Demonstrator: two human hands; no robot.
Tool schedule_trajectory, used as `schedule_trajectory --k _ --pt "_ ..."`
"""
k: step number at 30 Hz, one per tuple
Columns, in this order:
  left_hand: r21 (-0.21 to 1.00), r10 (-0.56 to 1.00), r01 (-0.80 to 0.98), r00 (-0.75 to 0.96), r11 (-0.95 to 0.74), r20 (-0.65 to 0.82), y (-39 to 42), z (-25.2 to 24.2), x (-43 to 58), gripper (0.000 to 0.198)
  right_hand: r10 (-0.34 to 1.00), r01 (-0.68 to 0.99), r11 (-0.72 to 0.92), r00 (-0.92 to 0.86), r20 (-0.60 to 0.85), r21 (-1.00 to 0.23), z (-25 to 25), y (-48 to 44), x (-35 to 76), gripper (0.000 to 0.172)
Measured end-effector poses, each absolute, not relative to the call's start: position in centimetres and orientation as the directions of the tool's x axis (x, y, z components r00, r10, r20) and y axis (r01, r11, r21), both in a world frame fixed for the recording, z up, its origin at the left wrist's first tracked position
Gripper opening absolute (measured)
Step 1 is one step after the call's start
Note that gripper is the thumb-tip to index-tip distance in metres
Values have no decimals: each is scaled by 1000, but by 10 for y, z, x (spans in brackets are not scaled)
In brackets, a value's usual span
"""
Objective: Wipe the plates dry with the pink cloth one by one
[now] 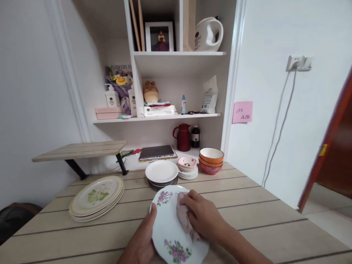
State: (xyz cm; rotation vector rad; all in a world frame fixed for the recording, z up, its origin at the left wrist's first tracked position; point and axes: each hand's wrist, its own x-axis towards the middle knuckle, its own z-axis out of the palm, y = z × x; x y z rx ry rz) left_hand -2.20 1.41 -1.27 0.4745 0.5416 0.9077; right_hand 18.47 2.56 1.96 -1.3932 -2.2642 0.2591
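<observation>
My left hand [143,236] grips the plate [168,222] over the counter [264,220], my right hand [203,213] holds a cloth [182,215] against it, seemingly mid-wipe, and I can't tell which stacks [161,171] on the counter are done.

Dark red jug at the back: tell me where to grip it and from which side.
Probably by the handle, from the left: the dark red jug stands upright with that loop jutting out leftward, while the dark bottle crowds its right side. The left hand holds the flowered plate and the right hand the cloth, so one would need freeing first.
</observation>
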Motion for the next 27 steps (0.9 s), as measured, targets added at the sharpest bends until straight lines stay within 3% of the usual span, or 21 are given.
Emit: schedule_trajectory --k 3,6,9,12,16,20,24,27 --pt "596 824 -609 539 524 -173 15 -16 -21 80 773 627 634 -542 330 -453 19 11 171 51" --pt "620 822 -594 547 513 -157 12 -15 -19 82 702 581 713 -597 390 -394 21 4 150 63" --pt "648 853 -596 493 474 -171 7 -12 -19 84 723 655 675 -494 483 -341 24 9 138 46" --pt "656 851 -584 493 479 -182 3 -10 -19 89 758 713 581 -298 580 -393 20 25 141 24" --pt "672 839 -551 504 495 -205 3 -12 -20 88 756 653 564 -161 635 -505 8 40 148 44" --pt "658 845 -585 513 474 -152 6 -18 -21 84 735 530 663 -331 591 -528 3 29 136 68" --pt "648 871 -635 483 421 -93 6 -20 -21 79 621 440 784 -535 573 -439 8 17 122 52" --pt "653 880 -635 463 414 -108 5 -18 -20 76 665 572 729 -460 589 -376 13 27 130 39"
